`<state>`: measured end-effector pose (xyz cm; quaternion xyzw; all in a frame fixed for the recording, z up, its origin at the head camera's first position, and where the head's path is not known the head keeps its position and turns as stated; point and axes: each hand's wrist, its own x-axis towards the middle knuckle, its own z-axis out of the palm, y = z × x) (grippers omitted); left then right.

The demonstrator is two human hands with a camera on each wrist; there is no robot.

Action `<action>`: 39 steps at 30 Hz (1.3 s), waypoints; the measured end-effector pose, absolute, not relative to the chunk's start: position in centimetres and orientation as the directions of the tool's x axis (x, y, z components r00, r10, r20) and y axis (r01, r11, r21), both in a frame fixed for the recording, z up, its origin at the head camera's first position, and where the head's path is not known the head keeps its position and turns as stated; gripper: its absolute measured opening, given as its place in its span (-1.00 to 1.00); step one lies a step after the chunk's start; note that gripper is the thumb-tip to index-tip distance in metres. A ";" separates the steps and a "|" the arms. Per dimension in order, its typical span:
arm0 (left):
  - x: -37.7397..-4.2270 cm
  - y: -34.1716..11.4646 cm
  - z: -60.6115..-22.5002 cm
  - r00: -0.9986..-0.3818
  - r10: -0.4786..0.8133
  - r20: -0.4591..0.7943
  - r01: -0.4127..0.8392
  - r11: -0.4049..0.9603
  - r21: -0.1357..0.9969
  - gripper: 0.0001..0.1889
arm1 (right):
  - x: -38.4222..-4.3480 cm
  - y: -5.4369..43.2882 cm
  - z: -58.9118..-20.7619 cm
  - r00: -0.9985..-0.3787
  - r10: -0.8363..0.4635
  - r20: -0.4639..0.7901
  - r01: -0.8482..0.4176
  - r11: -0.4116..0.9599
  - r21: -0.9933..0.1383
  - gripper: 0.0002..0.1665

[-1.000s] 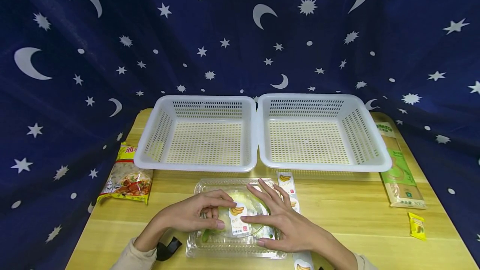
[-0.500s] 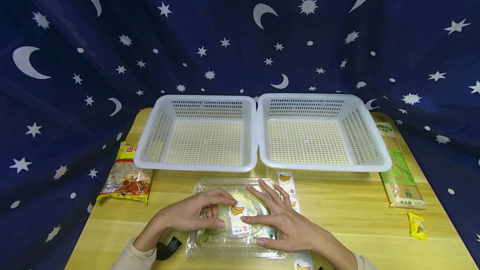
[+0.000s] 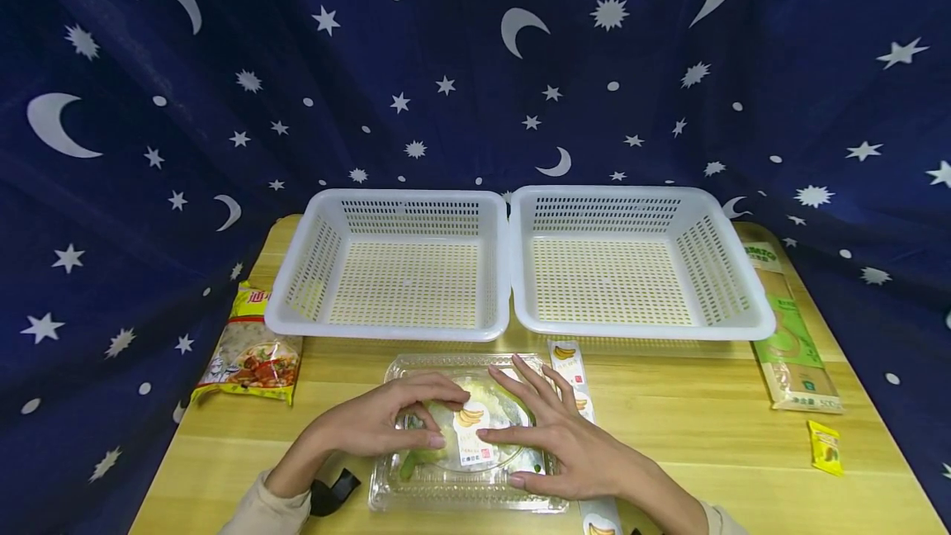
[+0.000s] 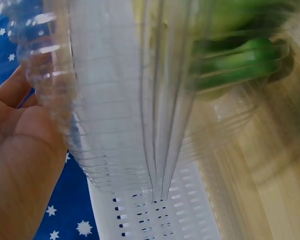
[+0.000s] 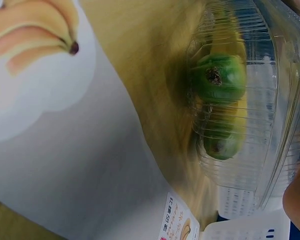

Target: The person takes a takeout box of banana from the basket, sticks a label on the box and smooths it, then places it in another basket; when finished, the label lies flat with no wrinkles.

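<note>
A shut clear plastic clamshell box (image 3: 468, 495) lies on the table, with green-and-yellow produce (image 5: 220, 80) showing through its wall. A white label (image 3: 472, 454) with a banana picture lies on its lid. My left hand (image 3: 394, 419) rests on the lid's left part, fingertips at the label's upper left edge and thumb at its left side, gripping nothing. My right hand (image 3: 568, 444) spreads its fingers across the right part of the lid, its index fingertip on the label's right edge. Beneath the right forearm runs a strip of similar banana labels (image 3: 567, 363).
Two white perforated baskets (image 3: 386, 332) (image 3: 646, 330) stand side by side at the back. On the left lies a yellow-and-red food bag (image 3: 256, 362). A long green-and-beige packet (image 3: 795, 345) and a small yellow packet (image 3: 825, 447) lie at the right.
My left hand's folded fingers have loosened, and its fingertips have shifted slightly along the label. My right hand, the box and the label have stayed in place.
</note>
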<state>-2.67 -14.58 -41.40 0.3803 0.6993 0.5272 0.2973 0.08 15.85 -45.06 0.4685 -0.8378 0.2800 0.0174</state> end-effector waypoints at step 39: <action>-2.6 -14.6 -41.1 -0.528 0.849 -0.002 0.214 0.136 0.967 -0.47 | 0.4 15.6 -45.1 -0.575 -0.755 0.314 -0.788 0.410 -0.458 -0.39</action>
